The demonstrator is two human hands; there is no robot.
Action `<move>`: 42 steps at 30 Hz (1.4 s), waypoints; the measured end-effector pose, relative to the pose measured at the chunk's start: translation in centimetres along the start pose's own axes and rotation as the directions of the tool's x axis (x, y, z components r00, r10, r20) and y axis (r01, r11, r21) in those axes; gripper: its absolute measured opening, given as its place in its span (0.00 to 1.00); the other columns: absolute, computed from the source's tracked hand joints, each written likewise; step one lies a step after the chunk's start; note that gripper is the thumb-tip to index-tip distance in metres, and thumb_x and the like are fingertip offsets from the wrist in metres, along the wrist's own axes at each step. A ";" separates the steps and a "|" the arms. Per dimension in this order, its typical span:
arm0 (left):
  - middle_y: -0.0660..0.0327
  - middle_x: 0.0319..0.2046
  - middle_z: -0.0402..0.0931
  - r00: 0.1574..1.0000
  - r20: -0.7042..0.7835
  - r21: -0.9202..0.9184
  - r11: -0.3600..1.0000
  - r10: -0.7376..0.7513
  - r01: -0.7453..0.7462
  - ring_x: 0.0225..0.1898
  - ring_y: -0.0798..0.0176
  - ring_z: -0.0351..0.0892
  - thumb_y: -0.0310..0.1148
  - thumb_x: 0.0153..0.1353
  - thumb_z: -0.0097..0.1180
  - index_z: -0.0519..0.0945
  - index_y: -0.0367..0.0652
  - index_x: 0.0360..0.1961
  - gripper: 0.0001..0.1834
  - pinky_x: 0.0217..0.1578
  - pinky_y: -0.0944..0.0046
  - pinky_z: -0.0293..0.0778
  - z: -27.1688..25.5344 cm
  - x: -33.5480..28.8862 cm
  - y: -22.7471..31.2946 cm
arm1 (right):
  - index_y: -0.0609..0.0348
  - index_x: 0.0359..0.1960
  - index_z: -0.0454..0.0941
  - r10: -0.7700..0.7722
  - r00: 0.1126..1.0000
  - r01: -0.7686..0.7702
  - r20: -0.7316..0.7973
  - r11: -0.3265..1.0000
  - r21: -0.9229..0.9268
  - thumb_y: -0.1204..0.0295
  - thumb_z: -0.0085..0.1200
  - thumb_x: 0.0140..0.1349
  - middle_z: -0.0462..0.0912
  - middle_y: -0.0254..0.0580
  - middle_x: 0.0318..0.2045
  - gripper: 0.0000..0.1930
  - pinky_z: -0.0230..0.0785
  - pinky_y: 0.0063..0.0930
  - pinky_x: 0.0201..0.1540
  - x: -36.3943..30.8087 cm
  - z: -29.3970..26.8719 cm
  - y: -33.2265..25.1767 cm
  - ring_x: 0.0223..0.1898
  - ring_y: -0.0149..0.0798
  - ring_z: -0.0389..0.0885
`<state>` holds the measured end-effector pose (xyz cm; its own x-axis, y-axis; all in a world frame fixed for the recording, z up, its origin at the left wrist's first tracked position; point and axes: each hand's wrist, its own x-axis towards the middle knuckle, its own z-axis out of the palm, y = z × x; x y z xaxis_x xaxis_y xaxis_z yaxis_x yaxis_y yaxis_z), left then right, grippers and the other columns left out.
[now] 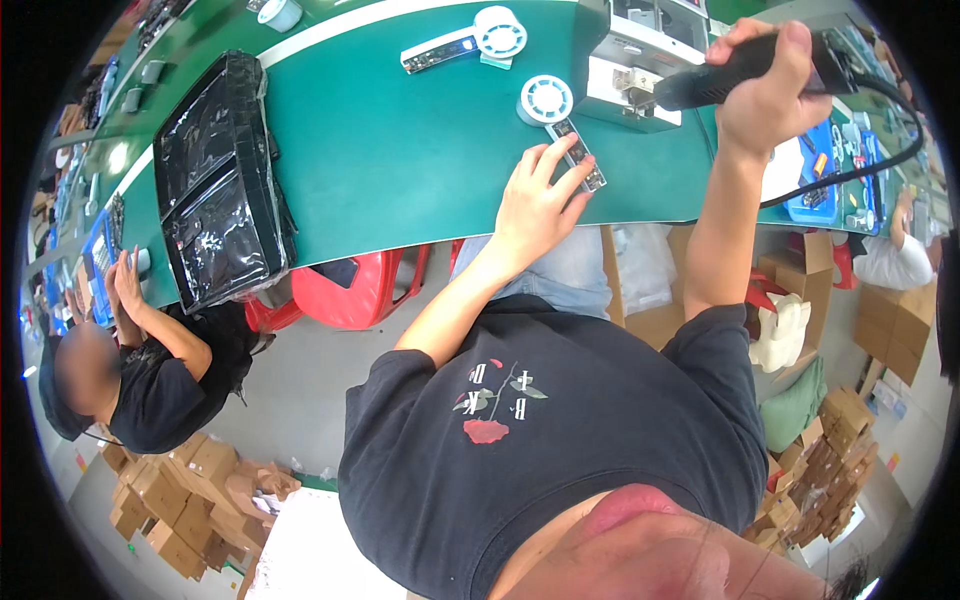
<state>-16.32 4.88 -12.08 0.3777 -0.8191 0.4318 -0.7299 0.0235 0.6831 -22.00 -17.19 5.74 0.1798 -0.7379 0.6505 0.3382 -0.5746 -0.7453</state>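
The green table (380, 150) spreads across the room in front of me, its near edge curving just below the person's left hand (535, 210). A black plastic-wrapped bundle (225, 180) fills the left part, and a wide stretch of green surface runs from it to the fans. At the right, a pale machine (605, 85) stands close beside the nearer white fan (549, 105), hemming it in on that side; past it sits a blue tray (815, 210). The right hand (775, 105) is wrapped around a black handheld tool (710, 85) — its tip points left at the machine's metal fixture (637, 90), though I can't tell if they touch — and a black cable (918, 130) loops back from it. The left hand's fingers are spread over the nearer fan's handle, fingertips on it; I can't tell whether they pinch. That fan lies diagonally, round head far-left, handle running near-right. The farther fan (470, 45) points its handle left.
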 end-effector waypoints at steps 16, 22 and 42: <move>0.53 0.67 0.75 1.000 -0.006 0.015 1.000 0.004 -0.004 0.59 0.43 0.77 0.29 0.53 0.77 0.87 0.48 0.56 0.27 0.57 0.48 0.79 0.5 0.0 -0.1 | 0.64 0.48 0.71 0.078 0.995 -0.090 0.063 0.974 0.209 0.61 0.59 0.72 0.84 0.62 0.27 0.18 0.77 0.35 0.23 -8.3 -2.6 -4.4 0.17 0.43 0.79; 0.53 0.67 0.74 1.000 0.003 0.005 1.000 0.003 -0.003 0.59 0.43 0.77 0.29 0.53 0.77 0.87 0.48 0.56 0.26 0.57 0.48 0.80 0.3 0.0 0.0 | 0.63 0.49 0.70 0.056 0.996 -0.068 0.068 0.980 0.190 0.62 0.59 0.72 0.84 0.61 0.27 0.17 0.78 0.34 0.24 -8.6 -2.3 -3.8 0.18 0.42 0.80; 0.51 0.64 0.75 0.998 -0.032 -0.004 0.998 0.056 -0.056 0.57 0.41 0.78 0.28 0.50 0.76 0.85 0.45 0.54 0.26 0.57 0.45 0.78 0.6 0.2 -0.6 | 0.60 0.58 0.70 0.040 0.980 -0.077 0.195 0.979 0.187 0.48 0.66 0.70 0.85 0.58 0.33 0.30 0.79 0.34 0.29 -10.8 -3.0 -2.6 0.25 0.43 0.83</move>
<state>-16.13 4.34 -12.69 0.3540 -0.7980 0.4878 -0.7479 0.0716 0.6600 -27.62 -8.84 0.20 0.3696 -0.6772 0.6363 0.4905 -0.4394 -0.7526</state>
